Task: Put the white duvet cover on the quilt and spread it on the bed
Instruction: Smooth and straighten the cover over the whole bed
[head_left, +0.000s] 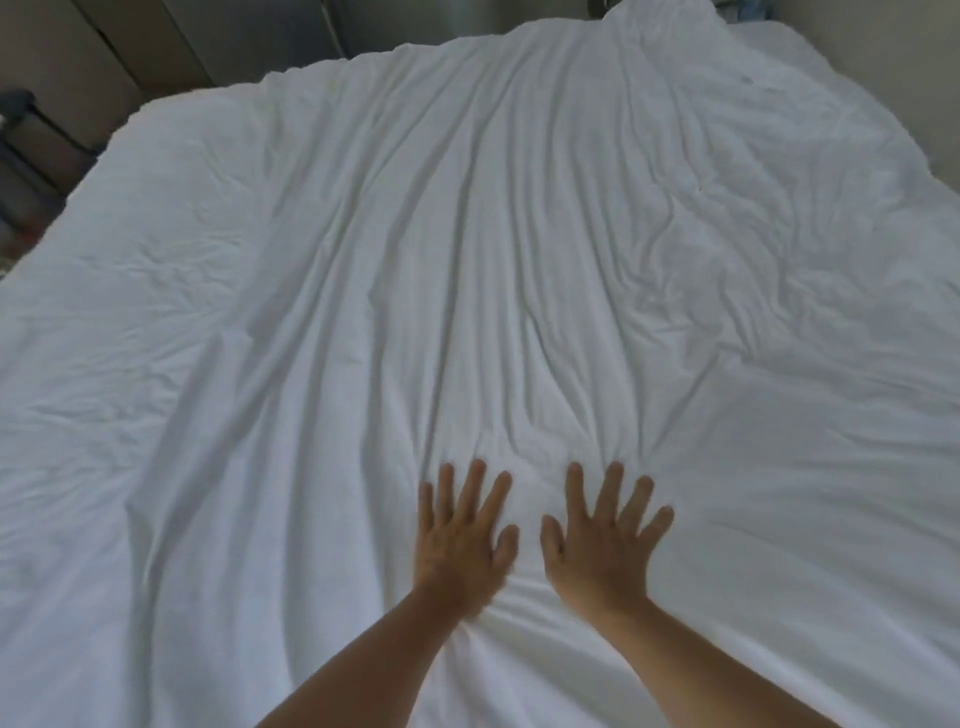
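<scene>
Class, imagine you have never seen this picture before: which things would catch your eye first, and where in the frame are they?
First, the two hands low in the middle: the left hand and right hand lie flat with fingers spread on the cloth, side by side but apart. Next, the white duvet cover fills almost the whole frame, with long wrinkles running from the hands toward the far edge. Dark furniture shows at the upper left.

Beyond the far left corner, tall grey wardrobe doors (156, 47). Lower at the left edge, a dark shelf rack (26, 150), contents too blurred to tell. At right, pale wall (893, 67).
</scene>
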